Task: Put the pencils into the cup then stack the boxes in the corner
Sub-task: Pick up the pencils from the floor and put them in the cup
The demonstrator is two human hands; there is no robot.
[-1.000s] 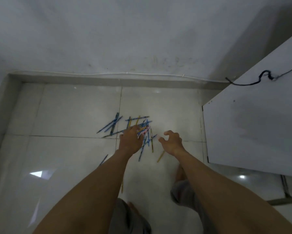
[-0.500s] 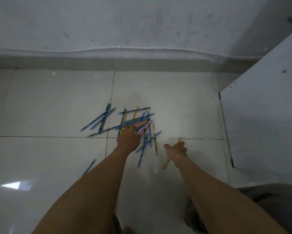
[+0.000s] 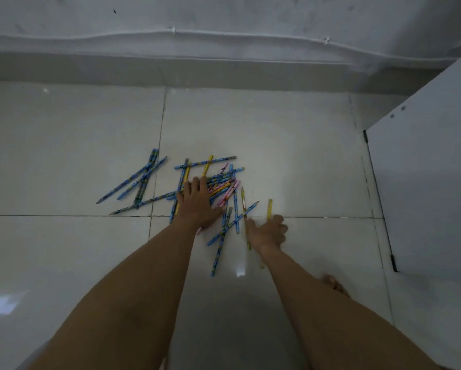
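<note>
Pale tiled floor [image 3: 290,156] fills the view. A white panel [image 3: 424,196] stands well right of the pencils [image 3: 224,186], which lie in a loose, scattered heap. My left hand [image 3: 197,202] lies flat on the heap's middle, fingers spread. My right hand [image 3: 268,232], at the heap's right edge, curls over a yellow pencil [image 3: 269,208]; I cannot tell if it grips. No cup or boxes show. Raking on slick tile could roll pencils away.

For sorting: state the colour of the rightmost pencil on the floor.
Yellow pencil, seen in the head view.
</note>
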